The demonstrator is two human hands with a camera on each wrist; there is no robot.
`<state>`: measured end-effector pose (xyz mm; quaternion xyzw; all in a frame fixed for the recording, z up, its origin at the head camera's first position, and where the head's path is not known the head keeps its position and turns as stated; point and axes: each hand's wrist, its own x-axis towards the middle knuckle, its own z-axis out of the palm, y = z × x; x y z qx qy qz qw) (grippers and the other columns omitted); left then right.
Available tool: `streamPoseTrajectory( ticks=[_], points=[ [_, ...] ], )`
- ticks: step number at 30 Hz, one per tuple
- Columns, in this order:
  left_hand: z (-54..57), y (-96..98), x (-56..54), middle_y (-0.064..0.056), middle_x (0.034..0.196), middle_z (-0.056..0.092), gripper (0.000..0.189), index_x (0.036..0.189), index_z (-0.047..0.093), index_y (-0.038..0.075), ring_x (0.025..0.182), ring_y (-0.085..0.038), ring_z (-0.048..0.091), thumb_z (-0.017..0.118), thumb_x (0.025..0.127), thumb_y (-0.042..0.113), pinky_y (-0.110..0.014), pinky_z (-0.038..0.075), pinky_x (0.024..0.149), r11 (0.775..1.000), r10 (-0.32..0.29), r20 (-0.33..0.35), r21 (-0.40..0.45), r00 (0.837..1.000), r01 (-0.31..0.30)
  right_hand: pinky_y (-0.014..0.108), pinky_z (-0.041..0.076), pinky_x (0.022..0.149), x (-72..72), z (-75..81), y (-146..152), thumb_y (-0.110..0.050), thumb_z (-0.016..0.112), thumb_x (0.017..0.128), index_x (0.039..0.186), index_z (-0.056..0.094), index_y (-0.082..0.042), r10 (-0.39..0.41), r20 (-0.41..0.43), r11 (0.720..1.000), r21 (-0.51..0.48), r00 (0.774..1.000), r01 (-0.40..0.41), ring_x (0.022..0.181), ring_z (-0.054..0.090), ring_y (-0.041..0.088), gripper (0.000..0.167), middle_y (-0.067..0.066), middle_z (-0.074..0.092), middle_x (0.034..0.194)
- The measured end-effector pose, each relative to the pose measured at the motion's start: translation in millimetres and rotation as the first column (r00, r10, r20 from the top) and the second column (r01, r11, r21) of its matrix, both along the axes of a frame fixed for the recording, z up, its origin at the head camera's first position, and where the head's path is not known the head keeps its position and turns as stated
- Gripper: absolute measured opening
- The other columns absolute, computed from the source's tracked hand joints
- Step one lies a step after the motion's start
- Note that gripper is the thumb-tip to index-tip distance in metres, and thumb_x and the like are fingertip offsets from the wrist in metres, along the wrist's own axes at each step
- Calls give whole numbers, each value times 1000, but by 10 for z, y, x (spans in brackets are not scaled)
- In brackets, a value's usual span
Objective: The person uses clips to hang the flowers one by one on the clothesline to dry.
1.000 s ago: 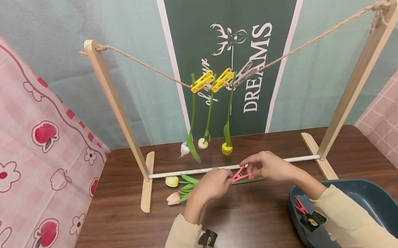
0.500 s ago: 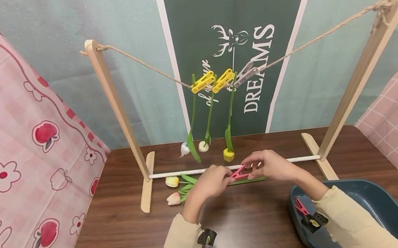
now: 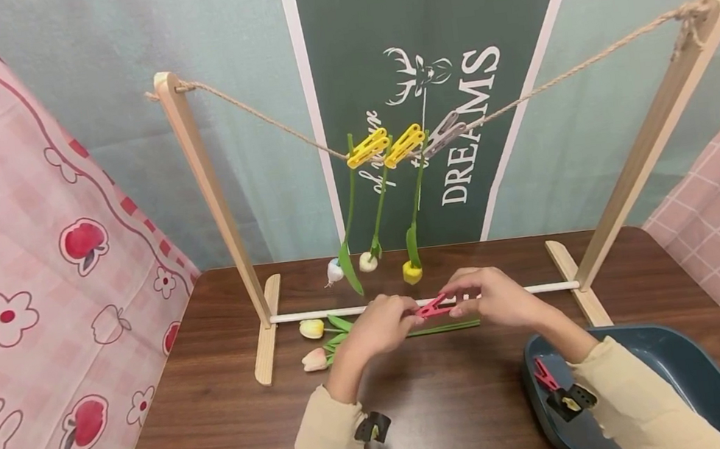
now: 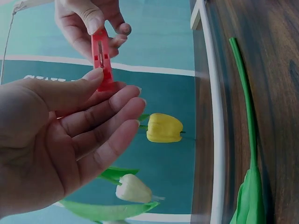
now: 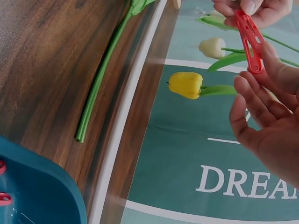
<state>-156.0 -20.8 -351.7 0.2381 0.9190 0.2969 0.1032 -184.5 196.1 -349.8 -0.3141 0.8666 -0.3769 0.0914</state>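
Note:
A red clothespin is held between both hands above the table. My left hand pinches one end between thumb and index finger, its other fingers extended in the left wrist view. At the other end, the thumb and fingers of my right hand grip the spread handles. Two tulips, one yellow-white and one pale pink, lie on the table partly behind the left hand. Above hang three tulips: a bluish-white one, a cream one and a yellow one.
Two yellow clothespins and a grey clothespin clamp the hanging stems to a rope. Wooden posts carry the rope, joined low by a white rod. A dark blue bin at right holds more red clothespins.
Both hands have risen slightly with the red clothespin, uncovering a little more of the lying green stems. The hanging yellow tulip sways slightly.

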Motion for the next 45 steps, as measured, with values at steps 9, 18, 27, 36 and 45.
streamPoseTrajectory(
  ticks=[9, 18, 27, 36, 45],
  points=[
    [46, -244, -41, -3, 87, 67, 16, 99, 67, 5, 81, -15, 61, 61, 88, 14, -28, 47, 71, 997, 81, -29, 17, 996, -80, 29, 45, 64, -36, 91, 172, -3, 74, 73, 91, 70, -6, -77, -121, 997, 4, 990, 78, 74, 54, 11, 19, -6, 61, 83],
    [-98, -348, -48, -2, 83, 66, 12, 95, 66, 4, 79, -15, 61, 62, 86, 11, -30, 47, 72, 993, 113, -10, 18, 993, -113, 24, 41, 61, -61, 132, 350, -1, 73, 73, 87, 70, -7, -103, -164, 993, 37, 981, 111, 70, 51, 9, 15, -2, 62, 81],
    [-583, -127, -49, 0, 78, 63, 6, 86, 65, 8, 76, -17, 59, 66, 82, 13, -29, 46, 68, 990, 83, -75, -108, 994, -90, 24, 40, 59, -61, 92, 438, -1, 73, 72, 83, 71, -8, -114, -191, 991, 46, 975, 124, 68, 50, 8, 13, -7, 61, 78],
    [-867, -4, -65, 0, 71, 57, 10, 73, 59, 11, 68, -17, 57, 68, 79, 12, -29, 45, 61, 971, 127, -113, -189, 986, -146, 23, 40, 57, -48, 38, 476, -1, 73, 73, 81, 70, -8, -122, -166, 991, 42, 979, 131, 65, 48, 7, 11, -8, 59, 75],
    [-999, 42, -113, 0, 70, 55, 17, 69, 55, 11, 71, -18, 57, 70, 77, 11, -28, 45, 62, 958, 97, -163, -251, 982, -137, 23, 39, 56, -41, -17, 530, -1, 73, 73, 81, 70, -9, -121, -171, 991, 42, 978, 129, 64, 48, 6, 12, -9, 58, 74]
  ],
)
